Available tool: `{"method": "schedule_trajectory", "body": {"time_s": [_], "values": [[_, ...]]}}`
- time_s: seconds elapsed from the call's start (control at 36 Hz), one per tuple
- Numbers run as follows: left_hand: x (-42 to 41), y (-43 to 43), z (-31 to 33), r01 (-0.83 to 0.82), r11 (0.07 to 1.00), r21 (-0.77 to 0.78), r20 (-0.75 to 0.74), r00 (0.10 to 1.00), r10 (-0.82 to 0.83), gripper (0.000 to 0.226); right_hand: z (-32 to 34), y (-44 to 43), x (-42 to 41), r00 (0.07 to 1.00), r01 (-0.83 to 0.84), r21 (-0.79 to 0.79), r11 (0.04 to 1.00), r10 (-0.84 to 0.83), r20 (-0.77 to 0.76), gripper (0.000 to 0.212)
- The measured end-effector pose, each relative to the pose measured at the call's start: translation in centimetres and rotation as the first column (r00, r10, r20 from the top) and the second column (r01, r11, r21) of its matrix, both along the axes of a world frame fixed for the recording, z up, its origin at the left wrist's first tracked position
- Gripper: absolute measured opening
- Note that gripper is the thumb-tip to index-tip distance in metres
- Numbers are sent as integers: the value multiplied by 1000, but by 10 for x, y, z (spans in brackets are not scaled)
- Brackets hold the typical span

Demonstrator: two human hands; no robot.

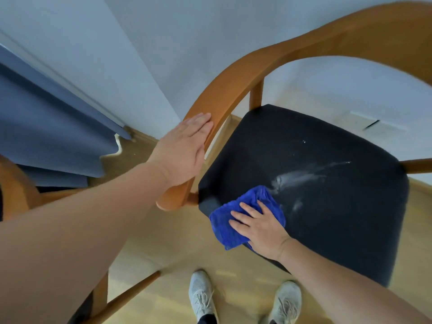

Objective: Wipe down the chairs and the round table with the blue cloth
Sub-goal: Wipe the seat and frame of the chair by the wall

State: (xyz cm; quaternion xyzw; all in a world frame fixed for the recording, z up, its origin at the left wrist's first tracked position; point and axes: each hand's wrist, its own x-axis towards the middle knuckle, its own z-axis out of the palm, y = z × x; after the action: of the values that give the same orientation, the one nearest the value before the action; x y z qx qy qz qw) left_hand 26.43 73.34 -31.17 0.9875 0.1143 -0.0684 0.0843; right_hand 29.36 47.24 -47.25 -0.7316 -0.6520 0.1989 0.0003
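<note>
A wooden chair [233, 76] with a curved back rail and a black seat [327, 206] fills the right of the view. White smears mark the seat's middle. The blue cloth [228, 226] lies crumpled on the seat's near left corner. My right hand [259, 226] presses flat on the cloth, fingers spread. My left hand [182, 148] rests on the chair's left armrest, fingers together along the wood. The round table is out of view.
A second wooden chair [16, 190] shows partly at the left edge, with a rail low near my feet. Blue curtains [46, 127] hang at the left by the white wall. My two grey shoes [201, 293] stand on the pale wood floor.
</note>
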Motion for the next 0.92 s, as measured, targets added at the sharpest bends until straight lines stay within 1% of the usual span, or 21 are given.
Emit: {"method": "schedule_trajectory", "body": {"time_s": [0.06, 0.17, 0.22, 0.31, 0.39, 0.44, 0.53, 0.61, 0.67, 0.69, 0.75, 0.83, 0.86, 0.92], "values": [[21, 6, -1, -32, 999, 8, -5, 999, 32, 51, -2, 2, 3, 1000, 5, 24, 1000, -5, 4, 65], [36, 2, -7, -199, 979, -45, 38, 979, 200, 51, 4, 18, 23, 997, 74, 96, 993, -76, 20, 67], [35, -1, -10, -218, 974, -60, 74, 972, 222, 52, 5, 31, 41, 991, 121, 118, 986, -127, 43, 70], [34, 1, -11, -209, 975, -80, 91, 972, 216, 52, -1, 54, 63, 984, 164, 92, 982, -169, 49, 72], [35, 5, -14, -185, 975, -120, 134, 970, 201, 56, -6, 69, 71, 991, 127, 96, 987, -131, 36, 70], [33, 7, -16, -173, 978, -116, 127, 974, 188, 60, -11, 72, 76, 995, 90, 141, 986, -96, 36, 66], [34, 7, -16, -138, 986, -94, 117, 982, 149, 58, -18, 77, 95, 999, 10, 191, 982, -20, 50, 62], [34, 8, -16, -122, 987, -102, 110, 985, 133, 57, -19, 88, 119, 996, -88, 185, 979, 80, 50, 68], [34, 8, -16, -123, 987, -101, 107, 985, 134, 56, -19, 98, 135, 994, -107, 164, 981, 99, 54, 73], [33, 8, -16, -121, 988, -99, 106, 986, 132, 56, -18, 103, 145, 996, -79, 162, 984, 70, 60, 74], [33, 8, -16, -118, 989, -92, 108, 986, 128, 55, -17, 116, 169, 994, 58, 183, 981, -75, 84, 70], [33, 9, -16, -125, 989, -79, 102, 986, 133, 55, -11, 134, 217, 935, 303, 201, 932, -332, 128, 58], [33, 9, -17, -128, 989, -72, 101, 986, 135, 55, -11, 136, 231, 912, 354, 200, 913, -385, 144, 55], [33, 10, -17, -125, 990, -69, 114, 985, 132, 55, -15, 136, 249, 891, 392, 213, 895, -427, 154, 51]]}}
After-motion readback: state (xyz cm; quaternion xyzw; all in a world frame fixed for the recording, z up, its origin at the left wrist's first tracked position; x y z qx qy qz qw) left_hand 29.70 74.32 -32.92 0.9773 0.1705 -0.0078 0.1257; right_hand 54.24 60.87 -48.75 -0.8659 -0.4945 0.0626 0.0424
